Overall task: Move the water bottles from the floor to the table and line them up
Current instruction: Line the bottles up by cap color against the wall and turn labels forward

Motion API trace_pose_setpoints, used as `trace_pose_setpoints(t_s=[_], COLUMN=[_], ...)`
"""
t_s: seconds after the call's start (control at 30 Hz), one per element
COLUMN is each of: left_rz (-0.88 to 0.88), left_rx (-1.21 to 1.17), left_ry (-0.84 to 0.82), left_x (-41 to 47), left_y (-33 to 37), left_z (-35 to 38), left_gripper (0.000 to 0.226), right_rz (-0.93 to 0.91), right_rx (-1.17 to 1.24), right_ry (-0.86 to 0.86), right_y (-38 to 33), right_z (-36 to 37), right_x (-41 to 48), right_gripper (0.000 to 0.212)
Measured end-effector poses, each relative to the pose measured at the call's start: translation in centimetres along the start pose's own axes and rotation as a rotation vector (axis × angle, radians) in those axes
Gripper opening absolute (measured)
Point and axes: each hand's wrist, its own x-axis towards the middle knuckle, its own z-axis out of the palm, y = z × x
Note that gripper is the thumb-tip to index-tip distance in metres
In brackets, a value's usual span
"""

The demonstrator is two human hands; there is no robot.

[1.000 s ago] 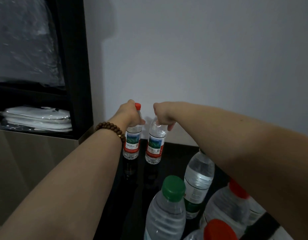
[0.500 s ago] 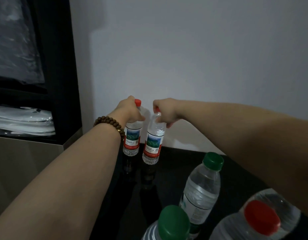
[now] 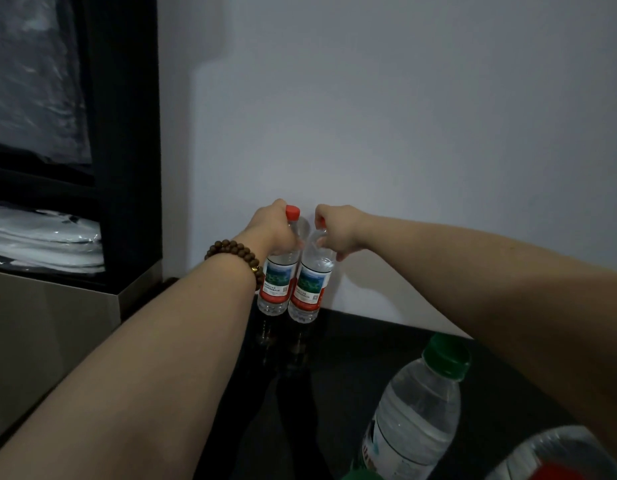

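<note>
Head view: my left hand [image 3: 273, 227] grips the neck of the left red-cap bottle [image 3: 276, 284], its fingers curled round it just under the cap, which shows above my knuckles. My right hand [image 3: 338, 231] grips the top of the right red-cap bottle [image 3: 309, 289], its fingers wrapped over the cap so that only a red sliver shows. Both bottles lie straight below my fingers, long axes near upright, and the right one leans a little, top to the right. They touch side by side at label height. Their bases sit at the far edge of the dark glossy desk [image 3: 355, 355], close to the wall [image 3: 404, 133]. Reflections begin directly under the bases, but I cannot tell whether they rest on the surface or hang just above it. Each hand is on its own bottle, so neither has to cross over. Judgement: the pair is at its place in the line, and what is left is a straight downward settle, squaring the right bottle upright before I let go. Risk: letting go while it leans could tip it against its neighbour. Nearer me on the desk stand a green-cap bottle [image 3: 416, 417] and, at the lower right edge of the view, another red-cap bottle [image 3: 556, 459], both well apart from the pair. A bead bracelet [image 3: 236, 252] is on my left wrist.
</note>
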Motion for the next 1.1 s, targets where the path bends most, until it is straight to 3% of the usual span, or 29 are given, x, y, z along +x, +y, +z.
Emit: trace_pose_setpoints(t_s=[0.27, 0.5, 0.63, 0.77, 0.93, 1.1], left_rz=[0.004, -0.053, -0.123, -0.157, -0.213, -0.097], left_rx=[0.014, -0.114, -0.229, -0.133, -0.023, 0.08], left_ry=[0.033, 0.071, 0.103, 0.131, 0.019, -0.112], left_x=[-0.1, -0.9, -2.6, -5.2, -10.6, -15.9], left_y=[0.4, 0.6, 0.1, 0.0, 2.5, 5.9], left_z=[0.7, 1.2, 1.3, 0.0, -3.2, -7.3], left_gripper=[0.056, 0.055, 0.074, 0.083, 0.075, 0.064], right_rz=[-0.014, -0.027, -0.058, -0.03, -0.026, -0.006], right_rx=[0.019, -0.013, -0.081, -0.157, -0.235, -0.327], right_ry=[0.005, -0.003, -0.01, -0.036, -0.06, -0.099], right_y=[0.5, 0.7, 0.7, 1.2, 1.1, 0.0], right_z=[0.2, 0.3, -0.5, -2.6, -5.9, -8.7], right_x=[0.6, 0.5, -0.7, -3.5, -9.6, -16.5], right_gripper=[0.024, 0.03, 0.057, 0.075, 0.064, 0.049])
